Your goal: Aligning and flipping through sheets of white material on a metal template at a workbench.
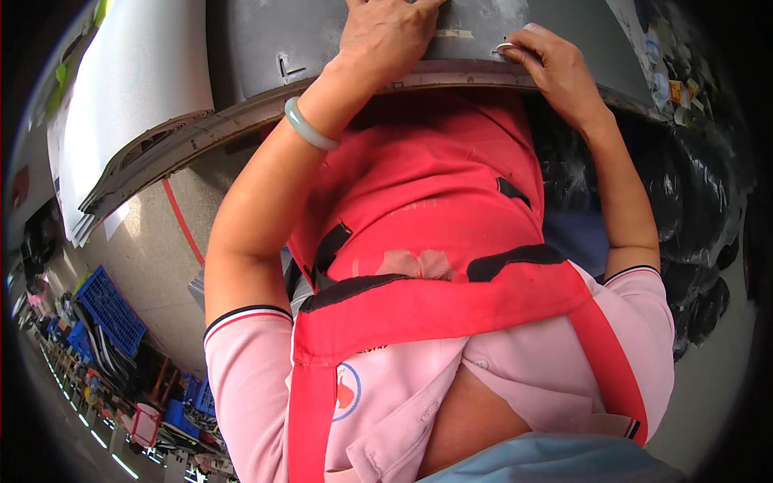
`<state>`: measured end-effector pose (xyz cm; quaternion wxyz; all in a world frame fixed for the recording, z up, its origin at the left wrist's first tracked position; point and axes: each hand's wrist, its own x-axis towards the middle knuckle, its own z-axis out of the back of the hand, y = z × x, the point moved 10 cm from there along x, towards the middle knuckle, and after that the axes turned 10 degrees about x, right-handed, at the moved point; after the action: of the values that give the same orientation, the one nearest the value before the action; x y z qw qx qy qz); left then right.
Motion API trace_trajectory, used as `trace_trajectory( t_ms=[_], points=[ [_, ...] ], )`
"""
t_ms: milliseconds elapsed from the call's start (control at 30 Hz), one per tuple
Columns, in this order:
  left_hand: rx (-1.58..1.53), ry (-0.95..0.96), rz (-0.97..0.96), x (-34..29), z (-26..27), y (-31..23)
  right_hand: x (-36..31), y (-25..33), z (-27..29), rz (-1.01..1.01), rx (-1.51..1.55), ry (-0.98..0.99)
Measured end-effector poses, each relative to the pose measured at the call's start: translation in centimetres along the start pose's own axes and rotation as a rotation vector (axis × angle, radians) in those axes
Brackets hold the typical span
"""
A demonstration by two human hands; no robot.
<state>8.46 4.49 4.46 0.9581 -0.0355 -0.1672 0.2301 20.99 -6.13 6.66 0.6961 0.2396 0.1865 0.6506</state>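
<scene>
On the dark grey work surface (266, 32) at the top rests my left hand (390, 34), its back upward and a pale green bangle (307, 125) round the wrist. Most of its fingers run out past the upper edge, so their grip is hidden. Further right, my right hand (557, 71) is closed, with thumb and fingers pinching a small whitish piece (505, 46) just over the surface near its front edge. The kind of piece cannot be made out. Between my hands a beige strip (453, 34) lies on the surface.
Large white sheets (141, 88) lie stacked on the left, overhanging the edge. Black plastic bags (692, 193) stand at the right. A blue crate (111, 306) and mixed goods are on the floor at lower left. My red apron (435, 193) touches the front edge.
</scene>
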Motion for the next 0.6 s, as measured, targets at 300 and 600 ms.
trace_trajectory(
  t_ms=[300, 600],
  points=[
    [0.003, 0.013, 0.009, 0.0, 0.0, 0.1, -1.6, -4.8, -0.8, -0.485, 0.415, -0.153],
    [0.123, -0.187, 0.0, -0.5, 0.4, 0.2, 4.1, -5.1, 2.5, -0.326, 0.343, -0.088]
  ],
)
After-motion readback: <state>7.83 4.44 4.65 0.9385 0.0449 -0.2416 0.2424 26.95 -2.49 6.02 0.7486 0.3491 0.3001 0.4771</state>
